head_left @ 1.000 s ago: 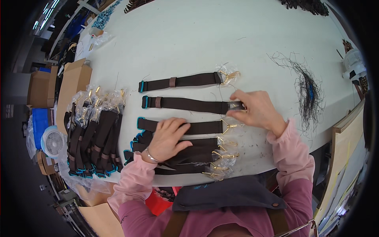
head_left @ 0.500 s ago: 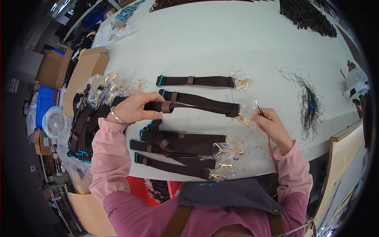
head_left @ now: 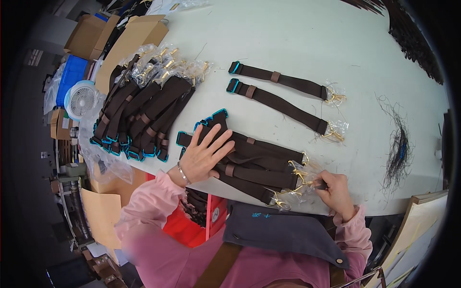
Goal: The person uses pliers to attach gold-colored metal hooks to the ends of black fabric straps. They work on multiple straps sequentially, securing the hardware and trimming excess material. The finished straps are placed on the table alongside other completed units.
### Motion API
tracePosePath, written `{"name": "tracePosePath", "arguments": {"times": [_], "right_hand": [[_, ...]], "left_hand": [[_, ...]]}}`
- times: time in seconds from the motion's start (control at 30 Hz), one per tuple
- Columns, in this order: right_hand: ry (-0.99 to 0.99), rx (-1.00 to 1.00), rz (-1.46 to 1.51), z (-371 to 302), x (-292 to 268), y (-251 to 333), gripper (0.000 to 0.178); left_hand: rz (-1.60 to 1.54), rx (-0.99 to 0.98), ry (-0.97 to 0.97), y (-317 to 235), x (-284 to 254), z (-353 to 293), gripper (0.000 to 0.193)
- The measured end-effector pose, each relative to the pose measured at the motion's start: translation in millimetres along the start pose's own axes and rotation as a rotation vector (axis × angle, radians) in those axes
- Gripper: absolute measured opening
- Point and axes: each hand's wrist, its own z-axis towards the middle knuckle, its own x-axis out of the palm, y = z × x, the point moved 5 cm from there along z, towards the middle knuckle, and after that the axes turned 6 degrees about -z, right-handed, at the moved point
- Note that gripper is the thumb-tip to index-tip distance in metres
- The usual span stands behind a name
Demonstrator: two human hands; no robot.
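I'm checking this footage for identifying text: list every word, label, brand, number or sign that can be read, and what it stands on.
Blue characters on the dark apron: visible, but I won't copy them out.
Round pale mark on the red container: too small to make out.
Pale label on a small cardboard box: too small to read.
Dark brown straps: no text shows.

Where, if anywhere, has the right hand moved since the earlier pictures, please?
Yes: judged against the table, the right hand has moved toward the near edge.
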Motion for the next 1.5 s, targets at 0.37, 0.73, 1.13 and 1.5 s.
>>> {"name": "tracePosePath", "arguments": {"times": [0.37,0.73,1.13,1.5], "right_hand": [[0.143,-0.078,-0.196,2.6,-18.2,-2.0,0.017],[-0.312,0.227,-0.522,147.9,-88.9,-45.3,0.042],[-0.271,0.333,-0.268,138.8,-92.2,-94.7,0.016],[-0.321,0.395,-0.159,129.7,-94.3,-104.1,0.015]], "left_hand": [[0.082,0.021,0.14,-0.4,2.7,27.6,0.1],[-0.327,0.27,-0.401,0.3,-52.9,236.2,0.03],[-0.477,0.226,-0.158,-26.1,5.9,286.5,0.019],[-0.591,0.278,-0.271,-42.7,-4.0,290.5,0.02]]}}
